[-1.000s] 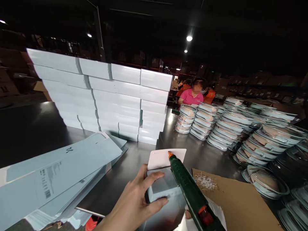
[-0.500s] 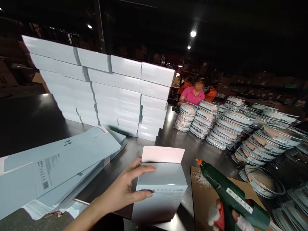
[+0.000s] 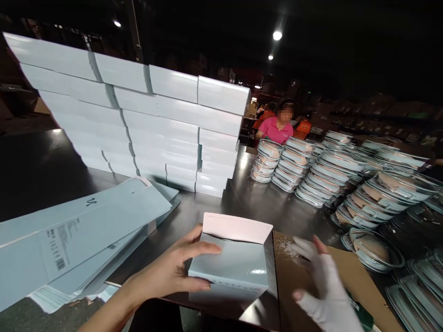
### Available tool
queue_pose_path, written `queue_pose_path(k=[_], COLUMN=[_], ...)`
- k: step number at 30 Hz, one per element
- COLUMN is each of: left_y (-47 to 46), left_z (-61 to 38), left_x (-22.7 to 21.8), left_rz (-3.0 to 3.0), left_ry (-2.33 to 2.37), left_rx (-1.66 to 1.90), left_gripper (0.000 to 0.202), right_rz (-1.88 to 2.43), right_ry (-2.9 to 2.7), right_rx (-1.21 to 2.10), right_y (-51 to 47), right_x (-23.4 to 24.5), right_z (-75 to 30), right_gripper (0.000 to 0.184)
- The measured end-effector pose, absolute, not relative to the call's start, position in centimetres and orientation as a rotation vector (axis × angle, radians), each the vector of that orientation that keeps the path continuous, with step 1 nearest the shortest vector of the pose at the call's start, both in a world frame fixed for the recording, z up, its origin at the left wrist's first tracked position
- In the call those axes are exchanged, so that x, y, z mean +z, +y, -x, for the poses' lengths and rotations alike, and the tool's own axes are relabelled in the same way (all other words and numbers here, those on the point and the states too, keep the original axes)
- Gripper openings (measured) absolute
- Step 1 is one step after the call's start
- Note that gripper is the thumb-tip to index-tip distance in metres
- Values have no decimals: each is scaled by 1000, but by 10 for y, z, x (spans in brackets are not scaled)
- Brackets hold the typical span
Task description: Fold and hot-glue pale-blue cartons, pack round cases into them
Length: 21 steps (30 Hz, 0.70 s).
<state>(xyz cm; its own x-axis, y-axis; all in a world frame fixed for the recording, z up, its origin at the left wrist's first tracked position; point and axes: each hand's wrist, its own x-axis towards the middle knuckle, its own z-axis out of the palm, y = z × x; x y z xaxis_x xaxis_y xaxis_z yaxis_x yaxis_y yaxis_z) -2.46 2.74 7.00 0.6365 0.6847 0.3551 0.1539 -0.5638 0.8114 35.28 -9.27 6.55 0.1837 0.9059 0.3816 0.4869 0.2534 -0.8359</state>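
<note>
A pale blue carton [image 3: 231, 269] stands on the metal table in front of me, its pinkish-white end flap raised at the far side. My left hand [image 3: 173, 265] grips its left side, thumb on the near face and fingers over the top. To the right of it, my right hand [image 3: 323, 283], in a white glove with bare fingertips, is over a brown cardboard sheet [image 3: 349, 265]. Its fingers are spread, slightly blurred, and hold nothing. A green glue gun [image 3: 363, 316] lies beside that hand, mostly hidden behind it. Whitish glue strands [image 3: 287, 246] stick to the cardboard.
Flat printed cartons [image 3: 107, 226] lie in a pile at the left. A wall of white boxes [image 3: 138, 124] rises behind them. Stacks of round clear-wrapped containers [image 3: 332, 170] fill the right side. A person in a pink shirt [image 3: 277, 129] is farther back.
My right hand has let go of the glue gun, which now lies lower on the cardboard, and has opened out toward the carton. My left hand still holds the carton. The view has shifted slightly.
</note>
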Motion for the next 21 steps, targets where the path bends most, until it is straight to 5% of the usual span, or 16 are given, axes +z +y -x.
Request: queue_pose_path(k=[1, 4, 9, 16, 21], left_y=[27, 26, 24, 20, 22], left_z=[24, 18, 2, 13, 11], left_x=[67, 55, 34, 61, 60], left_rz=[-2095, -2127, -1988, -2314, -1985], left_ry=[637, 525, 273, 428, 460], left_rx=[877, 1050, 1482, 1138, 1194], left_gripper=[50, 46, 56, 20, 25], right_rz=[1294, 1060, 1031, 890, 982], right_ry=[-1561, -1741, -1994, -2190, -2071], right_rx=[636, 777, 454, 37, 174], right_y=[-79, -57, -63, -50, -52], right_x=[68, 71, 74, 82, 57], right_z=[-332, -294, -283, -261, -267], right_gripper=[104, 94, 72, 57, 69])
